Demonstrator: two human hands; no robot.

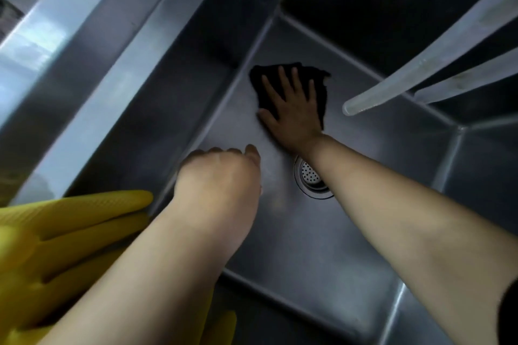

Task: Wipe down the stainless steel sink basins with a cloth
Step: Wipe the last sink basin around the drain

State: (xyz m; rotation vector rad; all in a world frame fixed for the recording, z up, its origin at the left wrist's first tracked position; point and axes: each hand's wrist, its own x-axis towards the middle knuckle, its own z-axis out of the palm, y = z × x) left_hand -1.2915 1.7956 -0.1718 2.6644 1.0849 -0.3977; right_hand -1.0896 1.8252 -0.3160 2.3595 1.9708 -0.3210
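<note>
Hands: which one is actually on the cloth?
The right hand, fingers spread flat, pressing the dark cloth onto the basin floor beyond the drain. The left hand hovers nearer the camera, loosely curled, holding nothing.

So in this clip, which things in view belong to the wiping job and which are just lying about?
In use:
- dark cloth, pressed flat under the right hand
- stainless steel sink basin

Lying about:
- yellow rubber gloves on the sink edge
- round perforated drain strainer
- pale faucet spout
- left hand, holding nothing

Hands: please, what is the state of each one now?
Left hand: loosely curled, holding nothing.
Right hand: fingers flat, pressing the dark cloth on the basin floor.
</note>
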